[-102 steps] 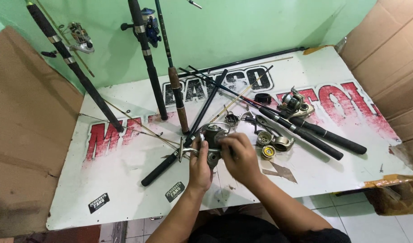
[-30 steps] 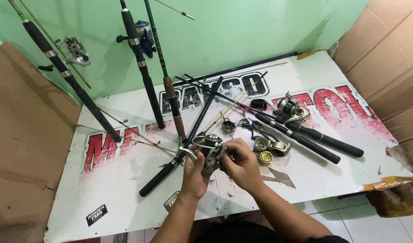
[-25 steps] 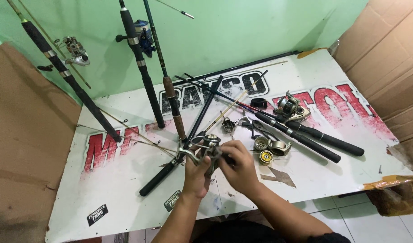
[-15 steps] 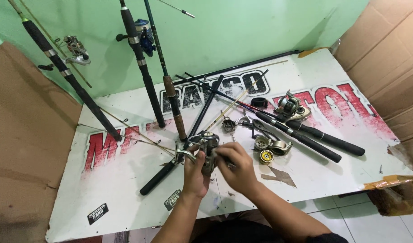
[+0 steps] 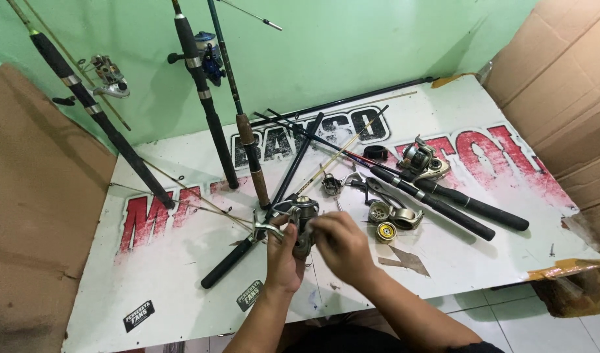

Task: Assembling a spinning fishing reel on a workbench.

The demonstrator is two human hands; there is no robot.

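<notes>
Head view shows, a little below the centre of the frame, the left hand (image 5: 283,258) closed around the body of a small grey metal spinning reel (image 5: 299,222), held just above the white painted board with red and black letters (image 5: 169,274). The right hand (image 5: 339,242) is pinched at the right side of the same reel; its fingertips cover the part they touch, so I cannot tell which piece they grasp.

Risks, as I judge them:

1. The silver crank handle (image 5: 264,230) sticks out to the left, near the black rod butt (image 5: 231,261) lying on the board. If the reel is turned carelessly, the handle may catch on it.
2. Any small piece loosened by the right hand could slip and roll between the loose parts at centre right: the round gold and silver spool parts (image 5: 386,222) and the 2 long black rod handles (image 5: 444,202). There it would be hard to find.
3. In the upper left, 3 fishing rods (image 5: 202,98) only lean on the green wall (image 5: 352,46). A push on the board could make them slide down onto the hands.
4. Thin line seems to cross the board at the left; it may tangle around the reel.
</notes>
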